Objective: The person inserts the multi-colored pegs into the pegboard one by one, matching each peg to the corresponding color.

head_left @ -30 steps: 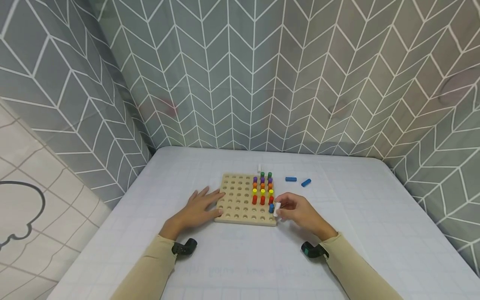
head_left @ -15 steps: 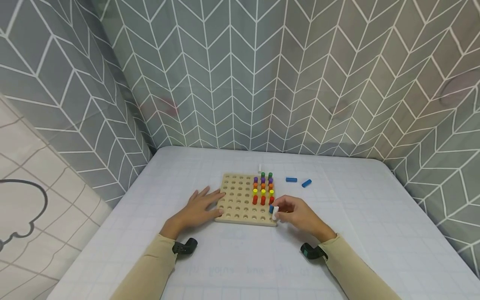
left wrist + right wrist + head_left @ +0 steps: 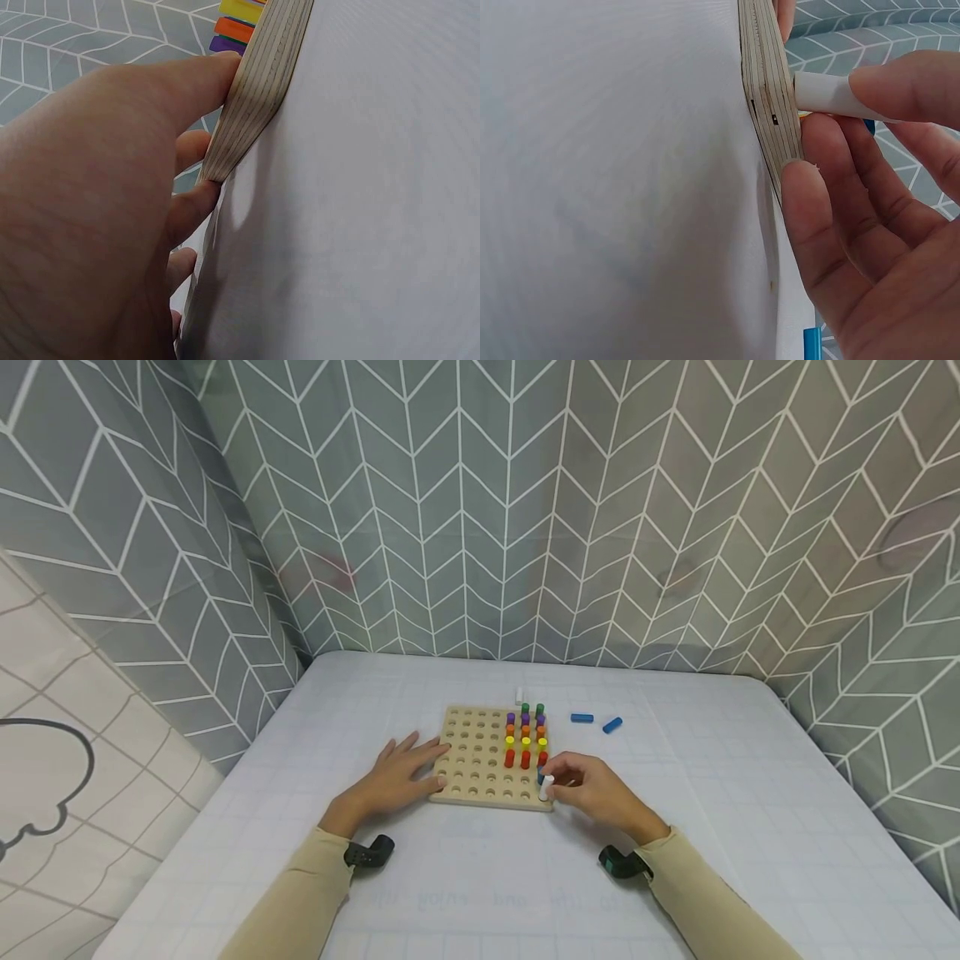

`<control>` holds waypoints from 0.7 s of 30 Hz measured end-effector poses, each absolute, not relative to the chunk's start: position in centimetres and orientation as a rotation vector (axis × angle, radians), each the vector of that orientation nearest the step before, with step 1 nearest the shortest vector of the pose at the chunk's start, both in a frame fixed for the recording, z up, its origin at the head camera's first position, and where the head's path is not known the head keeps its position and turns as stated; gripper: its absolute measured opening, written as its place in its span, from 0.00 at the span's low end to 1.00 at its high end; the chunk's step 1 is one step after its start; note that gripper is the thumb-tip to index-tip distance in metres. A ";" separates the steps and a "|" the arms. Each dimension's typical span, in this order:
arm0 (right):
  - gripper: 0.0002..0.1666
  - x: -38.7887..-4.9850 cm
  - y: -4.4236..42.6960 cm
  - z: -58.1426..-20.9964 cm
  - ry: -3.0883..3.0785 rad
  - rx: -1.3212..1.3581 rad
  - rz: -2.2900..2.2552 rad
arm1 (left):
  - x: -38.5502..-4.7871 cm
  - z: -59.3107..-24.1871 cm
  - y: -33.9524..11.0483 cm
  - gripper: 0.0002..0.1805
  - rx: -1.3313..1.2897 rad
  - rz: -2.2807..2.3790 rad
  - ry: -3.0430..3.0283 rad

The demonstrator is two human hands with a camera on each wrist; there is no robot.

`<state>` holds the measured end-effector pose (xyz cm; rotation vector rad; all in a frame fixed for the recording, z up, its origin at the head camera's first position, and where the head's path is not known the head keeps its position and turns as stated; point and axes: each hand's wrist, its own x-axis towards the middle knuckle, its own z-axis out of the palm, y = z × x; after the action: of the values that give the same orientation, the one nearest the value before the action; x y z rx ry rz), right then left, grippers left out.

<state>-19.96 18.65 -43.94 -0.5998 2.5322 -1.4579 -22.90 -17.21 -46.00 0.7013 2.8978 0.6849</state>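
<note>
A wooden pegboard with rows of round holes lies on the table. My left hand rests at its left edge with fingers spread, thumb and fingertips touching the board. My right hand pinches a white peg between thumb and fingers at the front right corner. In the right wrist view the white peg has its lower end at the board's face; whether it is inside a hole cannot be told. Behind it a blue peg is partly hidden. Red pegs, then yellow, orange, purple and green ones, stand in rows behind.
Two blue pegs lie loose on the table to the right of the board's back corner. Another white peg is just behind the board. A patterned grey curtain hangs beyond the table's back edge.
My right hand has moved slightly left with the white peg, from beside the board's right edge to over its front right corner. My left hand has stayed in place.
</note>
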 end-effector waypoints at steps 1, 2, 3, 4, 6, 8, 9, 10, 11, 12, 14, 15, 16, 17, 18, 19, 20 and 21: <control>0.11 -20.0 18.7 -43.9 2.536 -0.602 -1.454 | -22.9 -46.0 -17.2 0.36 0.701 0.686 2.898; 0.11 -20.0 18.7 -43.9 2.540 -0.602 -1.452 | -22.9 -46.0 -17.2 0.36 0.701 0.684 2.898; 0.11 -20.0 18.7 -43.9 2.545 -0.606 -1.448 | -22.9 -46.0 -17.2 0.36 0.701 0.685 2.898; 0.11 -20.0 18.8 -43.9 2.547 -0.612 -1.447 | -23.0 -46.0 -17.2 0.36 0.701 0.684 2.899; 0.11 -20.0 18.8 -43.9 2.555 -0.618 -1.439 | -23.0 -46.0 -17.1 0.36 0.695 0.681 2.896; 0.11 -20.0 18.8 -44.0 2.558 -0.620 -1.433 | -23.0 -46.0 -17.1 0.36 0.701 0.676 2.897; 0.11 -20.0 18.9 -44.0 2.558 -0.631 -1.430 | -23.0 -46.0 -17.1 0.36 0.699 0.673 2.895; 0.11 -20.1 18.9 -44.0 2.556 -0.645 -1.428 | -23.0 -46.0 -17.1 0.37 0.699 0.668 2.894; 0.11 -20.1 18.9 -44.0 2.556 -0.654 -1.426 | -23.1 -46.0 -17.1 0.37 0.698 0.666 2.892; 0.11 -20.1 19.0 -44.0 2.554 -0.666 -1.425 | -23.1 -46.0 -17.1 0.37 0.699 0.663 2.893; 0.11 -20.1 19.0 -43.9 2.546 -0.688 -1.429 | -23.1 -46.1 -17.2 0.37 0.703 0.660 2.897; 0.12 -20.2 19.1 -43.9 2.543 -0.702 -1.430 | -23.1 -46.1 -17.2 0.37 0.696 0.657 2.895; 0.11 -20.3 19.2 -43.9 2.538 -0.709 -1.430 | -23.1 -46.1 -17.2 0.37 0.697 0.663 2.897; 0.11 -20.3 19.3 -43.8 2.535 -0.708 -1.429 | -23.1 -46.1 -17.2 0.37 0.697 0.669 2.898; 0.11 -20.4 19.4 -43.8 2.531 -0.711 -1.428 | -23.1 -46.2 -17.2 0.37 0.698 0.676 2.899; 0.11 -20.5 19.5 -43.8 2.527 -0.711 -1.429 | -23.1 -46.2 -17.2 0.37 0.700 0.685 2.899; 0.11 -20.6 19.7 -43.8 2.527 -0.712 -1.430 | -23.1 -46.2 -17.2 0.37 0.700 0.693 2.898; 0.11 -20.7 19.9 -43.8 2.527 -0.712 -1.432 | -23.1 -46.2 -17.2 0.37 0.700 0.700 2.897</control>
<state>-20.68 19.85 -43.85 -0.7119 2.5265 -1.4325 -23.09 -17.17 -46.18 0.7000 2.8968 0.6996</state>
